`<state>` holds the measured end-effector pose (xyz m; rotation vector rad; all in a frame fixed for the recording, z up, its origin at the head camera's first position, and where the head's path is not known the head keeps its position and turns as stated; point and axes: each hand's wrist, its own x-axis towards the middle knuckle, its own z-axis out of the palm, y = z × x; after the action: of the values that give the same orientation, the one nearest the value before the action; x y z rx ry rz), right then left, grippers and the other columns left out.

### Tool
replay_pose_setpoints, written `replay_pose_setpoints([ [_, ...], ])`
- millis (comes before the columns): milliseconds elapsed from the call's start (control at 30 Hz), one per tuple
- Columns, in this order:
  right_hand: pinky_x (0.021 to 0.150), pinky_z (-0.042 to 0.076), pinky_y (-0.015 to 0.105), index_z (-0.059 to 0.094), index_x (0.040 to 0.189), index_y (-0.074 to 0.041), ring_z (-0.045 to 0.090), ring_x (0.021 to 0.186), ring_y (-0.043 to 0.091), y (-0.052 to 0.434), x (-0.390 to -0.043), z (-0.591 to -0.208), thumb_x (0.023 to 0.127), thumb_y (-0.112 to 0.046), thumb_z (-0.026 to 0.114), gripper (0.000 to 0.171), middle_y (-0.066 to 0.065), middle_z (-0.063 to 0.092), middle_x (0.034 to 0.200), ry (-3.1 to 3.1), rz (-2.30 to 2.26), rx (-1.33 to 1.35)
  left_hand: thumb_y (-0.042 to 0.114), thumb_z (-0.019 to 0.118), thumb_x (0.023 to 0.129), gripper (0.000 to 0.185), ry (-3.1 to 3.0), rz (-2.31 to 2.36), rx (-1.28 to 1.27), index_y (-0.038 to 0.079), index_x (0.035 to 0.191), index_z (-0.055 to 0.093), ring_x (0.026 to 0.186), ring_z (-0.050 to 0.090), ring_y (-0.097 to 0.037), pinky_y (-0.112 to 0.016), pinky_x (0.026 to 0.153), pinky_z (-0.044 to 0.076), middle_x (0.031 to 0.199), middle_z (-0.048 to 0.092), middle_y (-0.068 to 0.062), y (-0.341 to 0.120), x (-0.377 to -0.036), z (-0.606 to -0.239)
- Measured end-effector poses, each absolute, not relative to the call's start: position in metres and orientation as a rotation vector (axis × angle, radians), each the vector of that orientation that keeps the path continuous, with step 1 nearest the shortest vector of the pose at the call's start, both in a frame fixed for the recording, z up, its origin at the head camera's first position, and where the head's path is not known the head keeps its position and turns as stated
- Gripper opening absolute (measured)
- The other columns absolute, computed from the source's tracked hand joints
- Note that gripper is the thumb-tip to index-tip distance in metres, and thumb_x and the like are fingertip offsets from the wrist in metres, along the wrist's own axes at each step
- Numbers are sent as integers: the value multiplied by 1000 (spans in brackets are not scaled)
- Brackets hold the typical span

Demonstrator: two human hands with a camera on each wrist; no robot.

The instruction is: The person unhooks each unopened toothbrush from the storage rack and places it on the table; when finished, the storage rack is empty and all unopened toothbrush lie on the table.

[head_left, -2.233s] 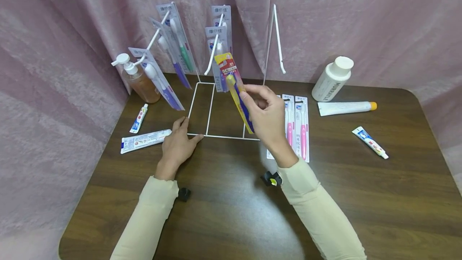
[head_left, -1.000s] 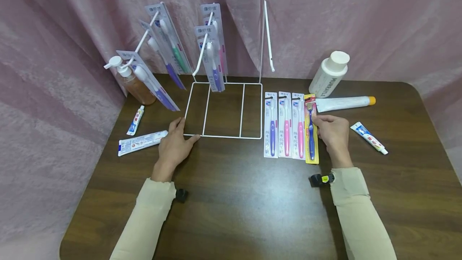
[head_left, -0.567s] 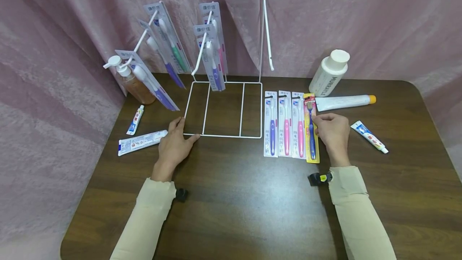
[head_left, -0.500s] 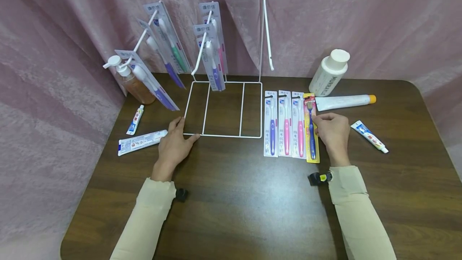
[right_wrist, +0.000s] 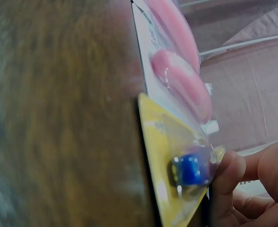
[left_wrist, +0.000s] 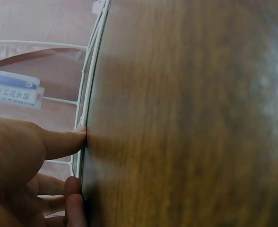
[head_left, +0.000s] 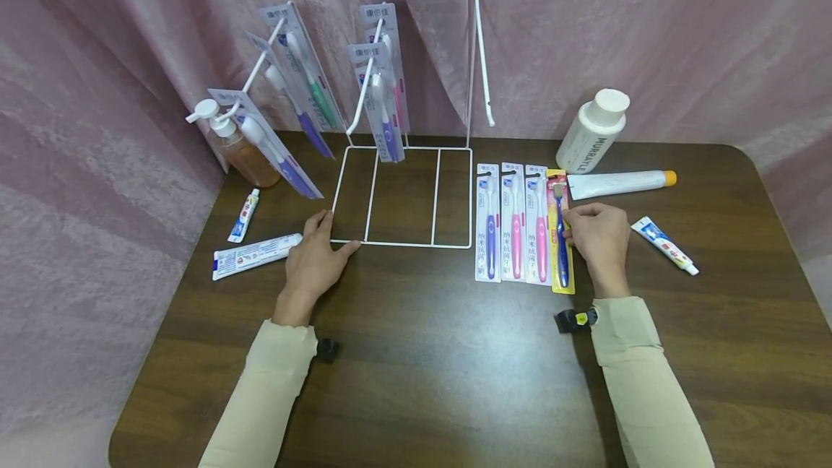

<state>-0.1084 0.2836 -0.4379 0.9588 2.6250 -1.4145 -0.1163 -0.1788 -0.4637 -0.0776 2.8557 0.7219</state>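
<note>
- The right hand (head_left: pixel 599 243) lies on the worktop (head_left: pixel 429 367), its fingers (head_left: pixel 575 212) curled against the right edge of the yellow toothbrush pack (head_left: pixel 560 231); the right wrist view shows a fingertip (right_wrist: pixel 229 177) touching that edge beside the blue brush handle. Whether the thumb reaches under the card cannot be told.
- From those fingers the pack lies at 9 o'clock, touching them. Its long axis runs 12 to 6, head end at 12, flat on the worktop.
- Just beyond it, again at 9 o'clock, three white toothbrush packs (head_left: pixel 513 221) lie side by side on the same axis, the nearest touching or almost touching the yellow one.
- The left hand (head_left: pixel 315 260) is well apart at 9 o'clock, fingers relaxed and lightly spread, fingertips (left_wrist: pixel 75 137) pressed on the front left corner of the white wire rack (head_left: pixel 403 197).
- The right hand is far the nearer to the yellow pack; the rack's empty right hook (head_left: pixel 484 71) stands at about 11 o'clock from it.
- A toothpaste tube (head_left: pixel 620 183) lies at 1 o'clock from the right hand, crosswise.
</note>
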Motion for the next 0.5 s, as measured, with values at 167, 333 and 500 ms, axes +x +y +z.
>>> replay_pose_setpoints([
  [167, 57, 58, 14, 81, 132, 5, 64, 55, -5, 282, -111, -438, 113, -26, 73, 37, 15, 84, 102, 2616, -1387, 970, 49, 73, 111, 94, 2858, 726, -86, -1, 179, 31, 155, 56, -53, -71, 107, 54, 187, 31, -22, -179, -117, -463],
  [333, 57, 58, 14, 81, 132, 5, 64, 55, -5, 282, -110, -439, 113, -25, 72, 37, 17, 84, 106, 2618, -1383, 972, 48, 73, 111, 94, 2846, 737, -97, 0, 179, 31, 156, 55, -53, -75, 113, 51, 188, 30, -21, -179, -116, -462],
  [500, 57, 59, 14, 81, 131, 5, 64, 55, -5, 283, -109, -439, 112, -25, 72, 36, 10, 81, 96, 2616, -1411, 975, 49, 73, 111, 94, 2844, 728, -97, 0, 179, 32, 156, 56, -53, -74, 114, 51, 188, 30, -19, -179, -116, -462],
])
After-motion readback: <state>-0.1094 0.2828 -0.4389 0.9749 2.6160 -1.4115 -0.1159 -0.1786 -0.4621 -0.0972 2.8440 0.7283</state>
